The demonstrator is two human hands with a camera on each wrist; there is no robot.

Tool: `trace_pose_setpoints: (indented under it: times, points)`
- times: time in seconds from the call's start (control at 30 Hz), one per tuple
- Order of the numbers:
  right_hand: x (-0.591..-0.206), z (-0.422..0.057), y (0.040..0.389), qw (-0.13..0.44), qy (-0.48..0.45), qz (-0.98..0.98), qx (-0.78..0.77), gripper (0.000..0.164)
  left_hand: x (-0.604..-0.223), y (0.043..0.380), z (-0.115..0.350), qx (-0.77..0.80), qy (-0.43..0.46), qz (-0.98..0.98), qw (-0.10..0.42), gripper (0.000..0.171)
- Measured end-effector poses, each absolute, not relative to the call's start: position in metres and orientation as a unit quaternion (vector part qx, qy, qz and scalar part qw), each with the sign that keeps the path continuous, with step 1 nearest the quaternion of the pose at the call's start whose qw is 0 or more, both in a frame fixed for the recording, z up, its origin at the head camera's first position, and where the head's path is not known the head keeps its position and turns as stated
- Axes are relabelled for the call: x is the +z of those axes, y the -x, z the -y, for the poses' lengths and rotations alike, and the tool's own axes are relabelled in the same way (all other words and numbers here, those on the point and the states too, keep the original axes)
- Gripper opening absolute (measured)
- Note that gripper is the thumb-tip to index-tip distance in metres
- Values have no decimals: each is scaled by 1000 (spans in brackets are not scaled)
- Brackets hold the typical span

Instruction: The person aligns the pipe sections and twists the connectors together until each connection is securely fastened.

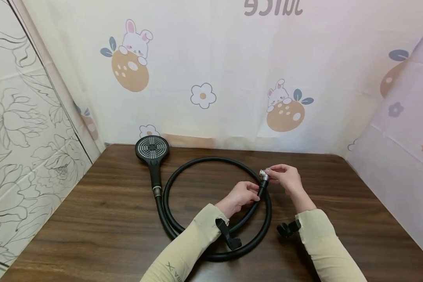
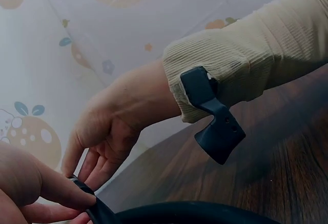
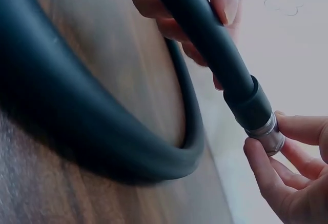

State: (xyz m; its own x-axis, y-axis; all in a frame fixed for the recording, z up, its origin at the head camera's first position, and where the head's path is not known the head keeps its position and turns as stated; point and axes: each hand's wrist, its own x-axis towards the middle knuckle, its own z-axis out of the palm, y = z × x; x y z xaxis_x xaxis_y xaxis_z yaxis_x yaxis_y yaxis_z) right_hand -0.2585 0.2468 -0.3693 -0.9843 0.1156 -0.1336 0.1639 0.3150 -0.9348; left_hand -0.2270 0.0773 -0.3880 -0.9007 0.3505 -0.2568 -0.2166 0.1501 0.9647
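A black shower hose (image 1: 211,159) lies in a large loop on the table, joined at the left to a black handheld shower head (image 1: 152,149). My left hand (image 1: 240,197) holds the hose just below its free end. At that end is a silver metal connector (image 1: 263,174), which my right hand (image 1: 287,180) pinches between thumb and fingertips. Seen closer in the right wrist view, a black collar (image 3: 248,101) sits between the hose and the metal fitting (image 3: 269,137). The left wrist view shows both hands meeting at the hose end.
The dark wooden table (image 1: 91,219) reaches back to a printed curtain (image 1: 232,58). Further curtains stand at the left and right sides. Black camera mounts (image 1: 229,237) are strapped at both sleeve cuffs, the left one hanging over the hose loop.
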Motion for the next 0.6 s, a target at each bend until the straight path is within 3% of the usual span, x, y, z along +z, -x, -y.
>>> trace_pose_setpoints:
  times: [0.23,0.6]
  points:
    - [-379,-249,263,23,-99,-812,-574,41,-392,226,-80,630,-60,-743,218,40]
    - [-386,-250,262,29,-105,-832,-543,37,-398,223,-83,584,-63,-788,183,37]
